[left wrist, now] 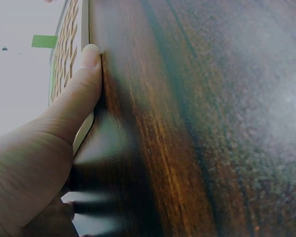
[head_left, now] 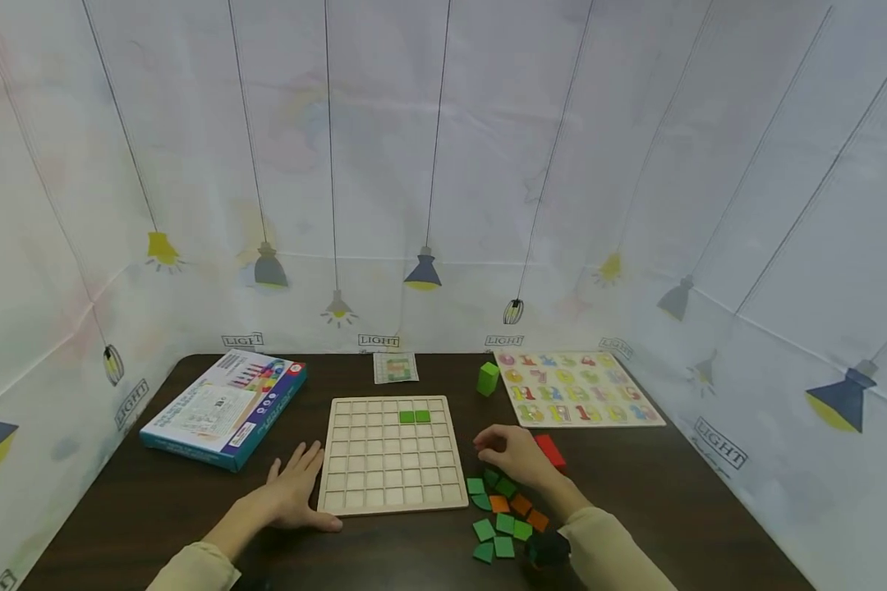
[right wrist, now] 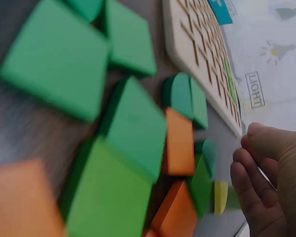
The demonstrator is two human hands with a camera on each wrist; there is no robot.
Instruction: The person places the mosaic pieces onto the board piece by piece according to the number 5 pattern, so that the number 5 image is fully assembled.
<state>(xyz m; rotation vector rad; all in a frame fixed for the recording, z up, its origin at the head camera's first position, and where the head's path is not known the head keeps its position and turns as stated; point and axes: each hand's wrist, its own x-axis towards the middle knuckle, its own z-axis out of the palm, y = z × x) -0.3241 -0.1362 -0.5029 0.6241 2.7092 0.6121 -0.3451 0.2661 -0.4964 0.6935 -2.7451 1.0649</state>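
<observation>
A wooden grid board [head_left: 384,480] lies in the middle of the dark table, with two green tiles [head_left: 415,416] set in its upper rows. My left hand [head_left: 296,492] rests flat on the table at the board's front left corner. Its thumb [left wrist: 81,98] presses against the board's edge [left wrist: 84,29]. My right hand [head_left: 513,455] hovers right of the board, above a loose pile of green and orange tiles [head_left: 504,513]. Its fingers [right wrist: 259,173] are loosely curled, and nothing shows between them. Green tiles [right wrist: 59,59] and orange ones [right wrist: 180,143] fill the right wrist view beside the board [right wrist: 202,59].
A red block [head_left: 550,450] lies just right of my right hand. A green block [head_left: 488,378] stands behind the board, next to a number puzzle board [head_left: 576,387]. A small card [head_left: 395,367] lies at the back. A blue game box [head_left: 225,406] sits at the left. Printed fabric walls enclose the table.
</observation>
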